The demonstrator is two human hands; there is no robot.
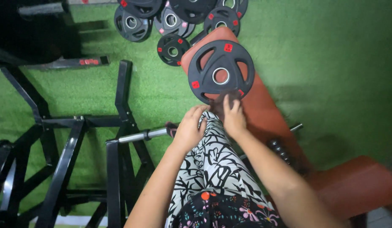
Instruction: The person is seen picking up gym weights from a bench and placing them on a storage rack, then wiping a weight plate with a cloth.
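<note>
A black weight plate (221,71) with red tags and three grip holes lies flat on the end of a rust-red padded bench (267,114). My right hand (233,116) rests at the plate's near edge, fingers touching its rim; a firm grip cannot be made out. My left hand (190,128) lies on my knee, which is covered by black-and-white patterned trousers (212,164), fingers curled over the cloth. It holds nothing separate. Both forearms reach forward from the bottom of the view.
Several more black plates (170,19) lie in a heap on the green turf (331,63) at the top. A black steel rack (69,143) with a chrome bar (141,136) stands at the left. A second red pad (356,185) sits at lower right.
</note>
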